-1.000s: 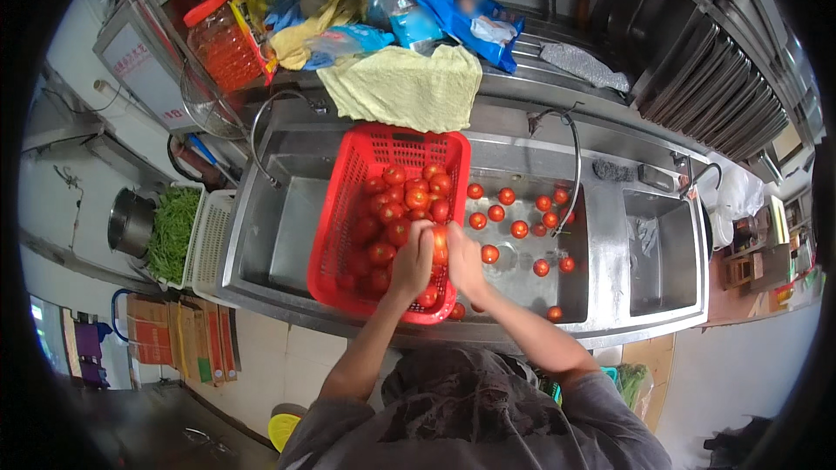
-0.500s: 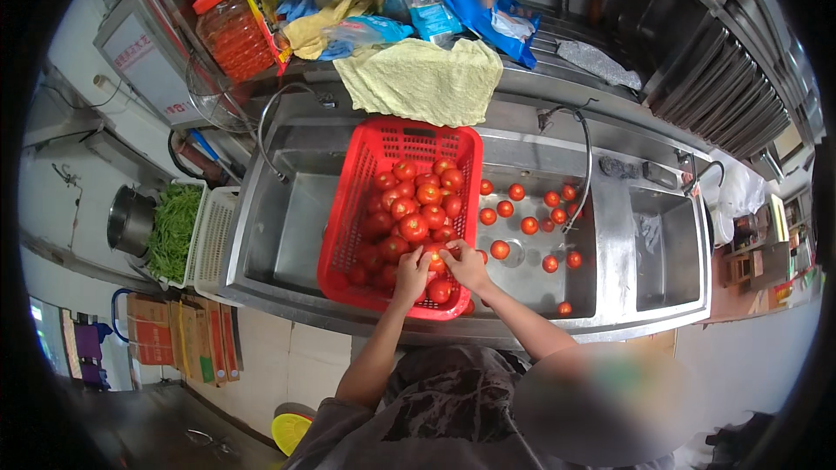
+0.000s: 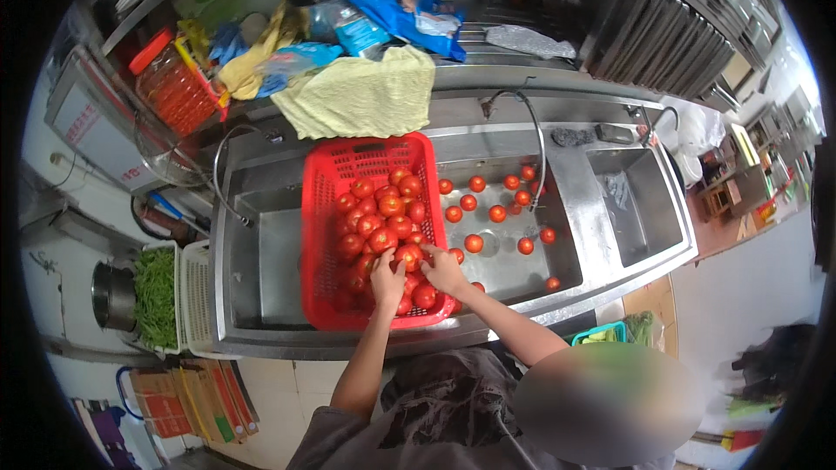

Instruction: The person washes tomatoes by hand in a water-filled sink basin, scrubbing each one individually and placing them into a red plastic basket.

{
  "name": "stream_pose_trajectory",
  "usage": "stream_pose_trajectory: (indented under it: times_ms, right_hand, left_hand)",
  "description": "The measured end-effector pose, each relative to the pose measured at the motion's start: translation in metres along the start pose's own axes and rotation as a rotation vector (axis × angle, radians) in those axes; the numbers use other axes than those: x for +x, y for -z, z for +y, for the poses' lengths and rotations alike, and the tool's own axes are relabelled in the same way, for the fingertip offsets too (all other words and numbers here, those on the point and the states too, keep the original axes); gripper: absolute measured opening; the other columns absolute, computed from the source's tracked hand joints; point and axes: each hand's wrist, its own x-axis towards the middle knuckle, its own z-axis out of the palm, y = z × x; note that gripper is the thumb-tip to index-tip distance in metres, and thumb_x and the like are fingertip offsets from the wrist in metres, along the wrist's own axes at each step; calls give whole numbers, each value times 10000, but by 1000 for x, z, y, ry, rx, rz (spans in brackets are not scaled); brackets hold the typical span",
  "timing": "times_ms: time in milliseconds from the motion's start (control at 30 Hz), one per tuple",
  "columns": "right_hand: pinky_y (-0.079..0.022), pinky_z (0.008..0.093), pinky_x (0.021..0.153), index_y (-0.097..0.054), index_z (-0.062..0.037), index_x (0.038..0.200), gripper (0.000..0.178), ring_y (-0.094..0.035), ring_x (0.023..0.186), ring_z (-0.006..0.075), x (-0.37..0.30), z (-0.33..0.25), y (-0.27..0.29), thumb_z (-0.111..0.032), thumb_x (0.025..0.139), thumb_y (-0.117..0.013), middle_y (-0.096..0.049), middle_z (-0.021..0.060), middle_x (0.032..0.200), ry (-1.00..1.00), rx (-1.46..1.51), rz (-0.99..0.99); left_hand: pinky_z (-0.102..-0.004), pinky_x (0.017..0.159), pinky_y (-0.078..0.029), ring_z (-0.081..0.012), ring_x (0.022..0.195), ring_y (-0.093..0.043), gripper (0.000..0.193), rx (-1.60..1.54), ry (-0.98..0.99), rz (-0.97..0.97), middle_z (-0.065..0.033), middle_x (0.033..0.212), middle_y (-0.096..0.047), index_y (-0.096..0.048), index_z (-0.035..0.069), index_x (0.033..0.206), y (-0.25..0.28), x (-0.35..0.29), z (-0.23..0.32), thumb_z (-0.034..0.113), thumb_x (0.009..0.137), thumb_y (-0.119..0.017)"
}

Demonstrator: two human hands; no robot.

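Steel forms the long sink unit (image 3: pixel 589 209) under the left hand (image 3: pixel 386 281) and the right hand (image 3: pixel 446 271), its rectangular basins reaching well to either side of them. Perforated red plastic shapes the basket (image 3: pixel 316 235), a deep box with a broad rim, set over the sink unit beneath the hands and extending beyond them. Well to the left of the left hand, a framed white board (image 3: pixel 91 122) carries red characters. Flat cardboard pieces (image 3: pixel 205 400), brown and red, stand to the left hand's lower left. Beyond the hands, past the basket, drapes a pale yellow towel (image 3: pixel 361 91) of rough, crinkled cloth. Farther back, a glossy blue plastic bag (image 3: pixel 396 9) bears white printing, too small to read. Up and left of the left hand, a clear jar (image 3: pixel 174 91) with a red lid shows orange-red contents.

Both hands face each other over the basket's near part, fingers bent against opposite sides of one smooth tomato (image 3: pixel 408 257), holding it between them. More round, shiny tomatoes (image 3: pixel 389 206) heap just beyond, inside the basket; loose ones (image 3: pixel 474 244) lie scattered in the basin right of the right hand.
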Motion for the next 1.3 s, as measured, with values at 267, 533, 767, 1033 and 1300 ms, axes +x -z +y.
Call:
stream_pose_trajectory:
  times_ms: [267, 533, 767, 1033, 1300]
  right_hand:
    - [-536, 292, 637, -614, -33, 1140, 220, -699, 760, 170, -57, 53, 83, -135, 965, -527, -692, 113, 947, -233, 243, 289]
    - [-533, 282, 639, -602, -49, 1170, 248, -701, 787, 163, -93, 167, 147, -120, 958, -494, -705, 112, 925, -434, 268, 284]
    - [-543, 277, 666, -582, -57, 1186, 294, -692, 836, 162, -91, 268, 177, -32, 919, -460, -691, 105, 954, -527, 301, 204]
    - [-542, 307, 767, -567, -28, 1180, 247, -672, 865, 151, -1, 371, 180, -33, 947, -488, -683, 96, 914, -453, 137, 200]
    - [-502, 362, 842, -459, -89, 1366, 440, -658, 937, 251, 87, 418, 145, -135, 935, -532, -655, 144, 1112, -510, 269, 115]
  left_hand:
    - [-307, 665, -507, -207, 808, -630, 207, -146, -261, -151, -129, 964, -607, -622, 36, 1123, -39, -31, 110, 85, 927, -573]
    - [-351, 756, -514, -275, 906, -667, 199, -238, -140, -435, -152, 1003, -680, -620, 55, 1089, -174, -58, 113, 127, 911, -567]
    - [-290, 661, -495, -160, 739, -653, 219, -180, 181, -452, -74, 940, -668, -621, 53, 1124, -278, -54, 22, 123, 927, -556]
    - [-315, 838, -496, -200, 1014, -633, 313, -315, 360, -280, -120, 1139, -634, -551, 38, 1241, -376, 19, -24, 183, 964, -531]
    - [-378, 1080, -344, -339, 1348, -391, 602, -169, 377, -254, -209, 1481, -367, -265, 63, 1480, -431, 87, -13, 400, 1008, -426]
